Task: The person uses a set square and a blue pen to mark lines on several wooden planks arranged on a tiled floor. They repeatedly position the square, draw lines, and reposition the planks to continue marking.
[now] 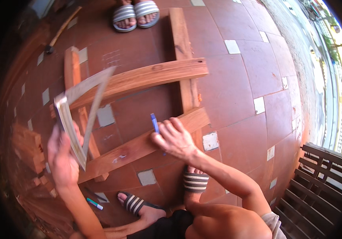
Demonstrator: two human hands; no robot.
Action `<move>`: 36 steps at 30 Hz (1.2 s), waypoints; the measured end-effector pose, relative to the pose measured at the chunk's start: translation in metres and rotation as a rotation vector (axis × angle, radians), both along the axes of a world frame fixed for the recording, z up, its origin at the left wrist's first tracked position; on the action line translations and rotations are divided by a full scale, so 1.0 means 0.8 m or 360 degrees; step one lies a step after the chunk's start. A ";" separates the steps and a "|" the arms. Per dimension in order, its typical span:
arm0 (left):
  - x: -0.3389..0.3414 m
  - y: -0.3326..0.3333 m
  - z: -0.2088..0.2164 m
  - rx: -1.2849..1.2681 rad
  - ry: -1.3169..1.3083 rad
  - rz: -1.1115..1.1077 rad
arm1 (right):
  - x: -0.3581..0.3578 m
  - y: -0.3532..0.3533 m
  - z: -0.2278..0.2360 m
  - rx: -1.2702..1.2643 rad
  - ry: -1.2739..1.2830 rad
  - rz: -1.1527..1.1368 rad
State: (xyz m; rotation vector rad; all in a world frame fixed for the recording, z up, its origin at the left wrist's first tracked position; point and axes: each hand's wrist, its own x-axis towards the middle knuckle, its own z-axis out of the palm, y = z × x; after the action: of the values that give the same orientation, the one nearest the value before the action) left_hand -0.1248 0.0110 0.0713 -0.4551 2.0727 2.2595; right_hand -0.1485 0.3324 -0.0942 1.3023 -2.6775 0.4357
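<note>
My left hand (pixel 64 161) is closed around the thick edge of a metal triangular set square (pixel 95 109), raised above the left end of the timbers. In my right hand (pixel 175 139) is a blue pen (pixel 154 123), its upper end sticking out past the thumb and fingers. That hand is over the near wooden beam (pixel 129 153); whether it touches the wood I cannot tell. A far wooden beam (pixel 151 75) lies roughly parallel to it. Both rest across two other timbers, a right one (pixel 181 38) and a left one (pixel 72 65).
Another person's feet in striped sandals (pixel 125 18) stand beyond the beams. A wooden-handled hammer (pixel 61 30) lies at the far left. Wood offcuts (pixel 27 145) are piled on the left. A green-and-white tube (pixel 94 204) lies near my foot. A dark slatted rack (pixel 318 179) stands at right.
</note>
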 end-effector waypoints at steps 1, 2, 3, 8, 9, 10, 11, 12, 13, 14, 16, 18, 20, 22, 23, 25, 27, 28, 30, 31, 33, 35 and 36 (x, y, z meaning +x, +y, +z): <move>0.004 0.015 -0.001 -0.0190 0.0016 -0.0065 | 0.002 -0.004 0.002 -0.0035 -0.0017 0.0013; 0.007 0.033 -0.005 -0.0378 0.0037 -0.0128 | 0.005 -0.003 0.004 -0.0070 -0.0033 0.0027; 0.011 0.053 -0.009 -0.0506 0.0021 -0.0091 | 0.013 -0.002 0.007 -0.0176 -0.0200 0.0024; 0.031 0.139 -0.057 -0.1230 0.0220 -0.0390 | 0.048 0.049 0.038 -0.0733 -0.0510 -0.0455; 0.043 0.152 -0.074 -0.1302 0.0262 -0.0459 | 0.048 0.061 0.041 -0.0819 -0.0520 -0.0596; 0.054 0.168 -0.091 -0.1300 0.0204 -0.0478 | 0.047 0.072 0.045 -0.0901 -0.0457 -0.0720; 0.055 0.181 -0.105 -0.1425 0.0301 -0.0558 | 0.044 0.086 0.046 -0.0902 -0.0437 -0.0792; 0.060 0.190 -0.121 -0.1521 0.0413 -0.0593 | 0.039 0.097 0.047 -0.0907 -0.0419 -0.0853; 0.059 0.199 -0.133 -0.1527 0.0472 -0.0630 | 0.036 0.108 0.050 -0.0949 -0.0432 -0.0938; 0.059 0.206 -0.143 -0.1533 0.0528 -0.0663 | 0.034 0.116 0.052 -0.0991 -0.0445 -0.1020; 0.056 0.214 -0.151 -0.1585 0.0537 -0.0696 | 0.027 0.127 0.057 -0.1080 -0.0532 -0.1078; 0.052 0.219 -0.151 -0.1613 0.0515 -0.0726 | 0.022 0.131 0.056 -0.1260 -0.0676 -0.1093; 0.049 0.224 -0.151 -0.1572 0.0505 -0.0753 | 0.014 0.132 0.066 -0.1178 -0.0792 -0.1079; 0.048 0.229 -0.150 -0.1538 0.0489 -0.0789 | 0.007 0.129 0.076 -0.1180 -0.0896 -0.1074; 0.049 0.231 -0.152 -0.1540 0.0496 -0.0787 | 0.004 0.124 0.079 -0.1224 -0.0949 -0.1076; 0.048 0.234 -0.153 -0.1556 0.0482 -0.0795 | -0.004 0.116 0.078 -0.1303 -0.0970 -0.1036; 0.046 0.235 -0.154 -0.1575 0.0472 -0.0802 | -0.011 0.112 0.080 -0.1282 -0.1042 -0.1032; 0.045 0.236 -0.154 -0.1587 0.0471 -0.0804 | -0.014 0.110 0.080 -0.1272 -0.1079 -0.1029; 0.043 0.237 -0.154 -0.1595 0.0461 -0.0806 | -0.021 0.103 0.075 -0.1271 -0.1058 -0.1026; 0.043 0.237 -0.154 -0.1591 0.0454 -0.0806 | -0.023 0.100 0.073 -0.1282 -0.1073 -0.1023; 0.042 0.238 -0.153 -0.1583 0.0441 -0.0813 | -0.023 0.096 0.069 -0.1324 -0.1124 -0.1028; 0.041 0.237 -0.154 -0.1573 0.0432 -0.0830 | -0.022 0.092 0.066 -0.1386 -0.1197 -0.1045; 0.041 0.237 -0.154 -0.1576 0.0435 -0.0833 | -0.022 0.091 0.064 -0.1418 -0.1233 -0.1049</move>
State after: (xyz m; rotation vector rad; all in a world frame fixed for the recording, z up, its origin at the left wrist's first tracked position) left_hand -0.0918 0.2004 -0.0516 0.3878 2.8773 0.9536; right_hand -0.1659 0.4050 -0.0427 -0.0422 -2.5499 1.9833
